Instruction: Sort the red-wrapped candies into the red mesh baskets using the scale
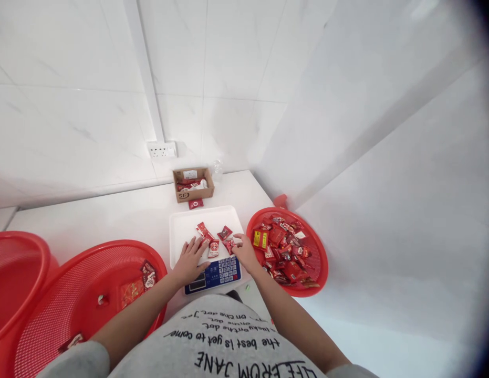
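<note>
On the white pan [181,223] of a weighing scale lie several small red wrapped packets, among them a dark red packet [224,233] and a red-and-white packet [213,248]. My left hand [189,261] rests over the pan's left side, fingers spread, its fingertips by the long red packet [204,231]. At the right edge of the pan, my right hand [244,252] has its fingers and thumb closed at the end of a small red packet [229,245]. The scale's blue keypad panel [215,275] shows below the pan, partly covered by my left thumb.
To the right, a red basket [326,262] holds many red packets. A larger red basket [110,245] with a few packets stands left, beside another red basket [43,247]. Behind the scale are a cardboard box [194,195] of packets and a loose red packet [196,203].
</note>
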`<state>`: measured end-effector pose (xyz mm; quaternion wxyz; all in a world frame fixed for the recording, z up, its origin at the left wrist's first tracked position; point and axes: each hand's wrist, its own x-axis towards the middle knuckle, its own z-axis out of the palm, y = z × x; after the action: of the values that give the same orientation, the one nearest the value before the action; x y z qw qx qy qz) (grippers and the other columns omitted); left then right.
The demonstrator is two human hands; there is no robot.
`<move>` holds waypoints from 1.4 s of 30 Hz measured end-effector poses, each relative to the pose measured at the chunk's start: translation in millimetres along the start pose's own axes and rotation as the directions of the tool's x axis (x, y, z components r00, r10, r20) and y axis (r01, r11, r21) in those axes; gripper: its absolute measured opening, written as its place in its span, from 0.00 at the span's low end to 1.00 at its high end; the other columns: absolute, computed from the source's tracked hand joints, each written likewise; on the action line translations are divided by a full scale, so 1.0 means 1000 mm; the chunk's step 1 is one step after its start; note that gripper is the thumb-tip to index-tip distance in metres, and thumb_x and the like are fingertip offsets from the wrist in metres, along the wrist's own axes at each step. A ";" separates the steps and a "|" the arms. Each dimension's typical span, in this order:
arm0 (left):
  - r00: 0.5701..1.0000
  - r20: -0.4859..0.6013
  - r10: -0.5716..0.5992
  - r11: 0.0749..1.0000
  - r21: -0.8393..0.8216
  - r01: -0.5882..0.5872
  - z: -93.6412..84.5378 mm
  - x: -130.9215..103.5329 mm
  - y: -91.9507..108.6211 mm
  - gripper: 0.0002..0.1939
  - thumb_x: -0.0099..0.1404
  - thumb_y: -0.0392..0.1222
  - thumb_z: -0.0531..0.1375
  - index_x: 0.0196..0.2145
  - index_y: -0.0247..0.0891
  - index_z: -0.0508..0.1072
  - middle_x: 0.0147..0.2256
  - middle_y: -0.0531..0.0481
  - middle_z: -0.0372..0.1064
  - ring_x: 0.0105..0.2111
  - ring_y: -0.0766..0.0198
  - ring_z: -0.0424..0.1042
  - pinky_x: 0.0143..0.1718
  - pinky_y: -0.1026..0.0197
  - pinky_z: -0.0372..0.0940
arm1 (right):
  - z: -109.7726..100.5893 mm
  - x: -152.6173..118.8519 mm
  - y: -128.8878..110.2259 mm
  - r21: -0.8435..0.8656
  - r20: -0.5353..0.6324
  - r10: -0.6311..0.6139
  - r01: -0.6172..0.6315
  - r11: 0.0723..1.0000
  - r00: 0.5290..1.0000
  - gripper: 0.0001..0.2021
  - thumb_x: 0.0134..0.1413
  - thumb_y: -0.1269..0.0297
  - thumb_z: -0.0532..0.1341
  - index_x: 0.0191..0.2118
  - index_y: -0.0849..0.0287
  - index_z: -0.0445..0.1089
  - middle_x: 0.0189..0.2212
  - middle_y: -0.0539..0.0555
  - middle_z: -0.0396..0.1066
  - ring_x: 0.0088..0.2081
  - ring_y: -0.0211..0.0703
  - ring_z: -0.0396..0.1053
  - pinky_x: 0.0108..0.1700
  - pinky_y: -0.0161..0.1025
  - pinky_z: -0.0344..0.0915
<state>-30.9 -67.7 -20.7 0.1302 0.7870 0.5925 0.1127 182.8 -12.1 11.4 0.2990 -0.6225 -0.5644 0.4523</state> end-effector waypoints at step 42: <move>0.713 0.665 -0.221 -0.428 -0.723 0.542 -0.064 0.000 0.074 0.11 0.59 0.35 0.58 0.42 0.34 0.67 0.38 0.43 0.72 0.34 0.63 0.72 0.37 0.55 0.71 | -0.076 -0.023 0.037 -0.064 -0.156 0.094 -0.105 0.992 0.983 0.15 0.48 0.64 0.56 0.43 0.57 0.68 0.45 0.54 0.70 0.45 0.41 0.68 0.48 0.40 0.63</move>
<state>14.6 -83.0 64.9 0.7718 0.1097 0.4972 0.3810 268.5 -30.9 15.2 0.2959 -0.6931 -0.5240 0.3969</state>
